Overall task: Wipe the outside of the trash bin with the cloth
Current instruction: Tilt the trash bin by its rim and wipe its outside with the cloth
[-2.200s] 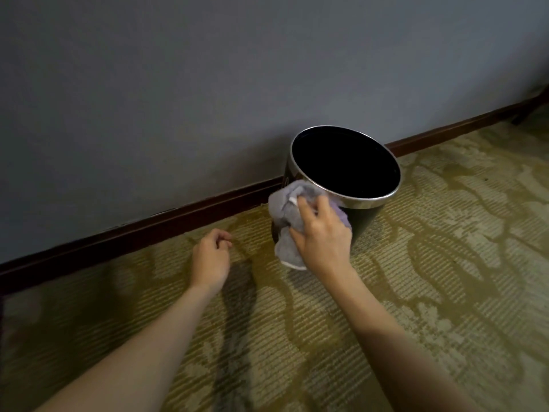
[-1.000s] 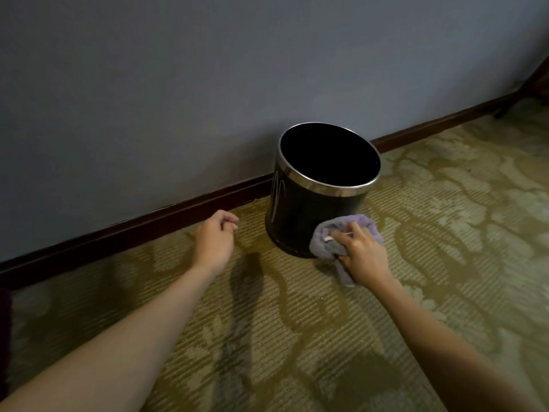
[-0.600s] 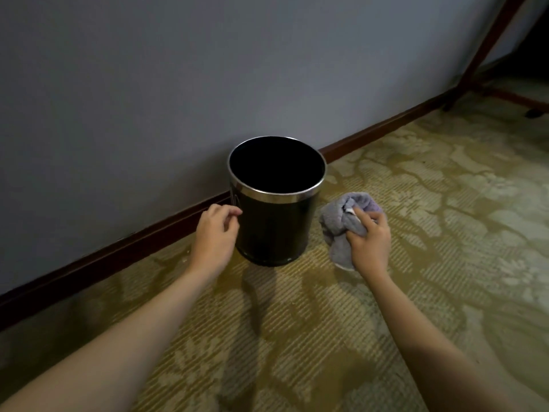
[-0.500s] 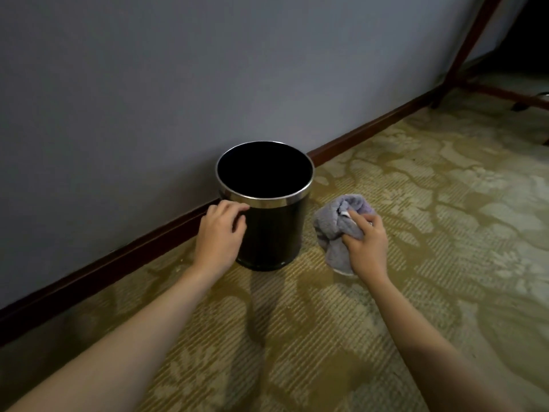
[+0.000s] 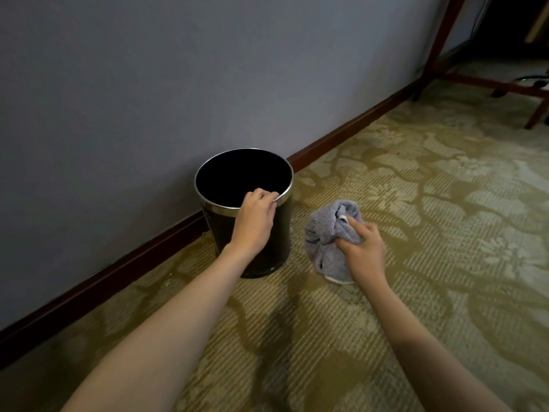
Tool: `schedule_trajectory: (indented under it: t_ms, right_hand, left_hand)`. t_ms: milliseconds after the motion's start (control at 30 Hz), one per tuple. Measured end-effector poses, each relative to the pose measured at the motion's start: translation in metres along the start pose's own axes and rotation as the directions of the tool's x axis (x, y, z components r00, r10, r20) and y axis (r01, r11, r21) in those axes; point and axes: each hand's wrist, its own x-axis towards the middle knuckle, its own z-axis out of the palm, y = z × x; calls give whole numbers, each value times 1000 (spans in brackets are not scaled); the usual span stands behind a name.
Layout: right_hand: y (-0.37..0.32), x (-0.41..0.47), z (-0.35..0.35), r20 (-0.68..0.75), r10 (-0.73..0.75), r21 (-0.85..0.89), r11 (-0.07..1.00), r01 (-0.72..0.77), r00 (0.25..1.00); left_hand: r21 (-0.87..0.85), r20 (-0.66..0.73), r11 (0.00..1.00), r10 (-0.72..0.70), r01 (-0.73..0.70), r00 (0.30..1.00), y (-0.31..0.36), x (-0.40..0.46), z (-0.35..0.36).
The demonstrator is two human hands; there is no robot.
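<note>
A black trash bin [image 5: 279, 239] with a shiny metal rim stands upright on the carpet close to the wall. My left hand [image 5: 255, 221] grips its near rim, fingers curled over the edge. Just right of the bin, apart from it, my right hand [image 5: 362, 251] holds a bunched grey-lilac cloth [image 5: 329, 233] above the carpet. The bin's inside is dark and I cannot see into it.
A grey wall [image 5: 178, 84] with a dark wooden baseboard [image 5: 341, 132] runs behind the bin. Patterned olive carpet [image 5: 416, 203] covers the floor. Wooden furniture legs [image 5: 439, 46] and cables stand at the far right.
My left hand has moved from the carpet to the bin and taken hold of its rim. My right hand has drawn the cloth off the bin's side to the right.
</note>
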Motion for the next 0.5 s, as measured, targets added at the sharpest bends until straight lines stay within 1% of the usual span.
schedule_trajectory:
  t_ms: [133,267,367,433,500]
  right_hand:
    - [-5,-1,5,39,20,63,998,-22,999]
    - [-14,2,12,53,38,114,993,-44,998]
    - [-20,3,20,58,53,157,986,-62,997]
    - [-22,2,27,71,60,168,983,-71,996]
    - [-22,1,33,91,62,166,983,-77,994]
  left_hand:
    - [-23,-46,999,-40,39,998,-13,-6,-3]
    - [-36,-114,999,-24,20,993,-21,-20,-5]
    - [-43,-166,997,-75,69,983,-31,-24,-15]
    - [-41,-164,998,-56,50,985,-40,-29,-24]
    - [-68,-107,998,-15,8,994,-48,-42,-28]
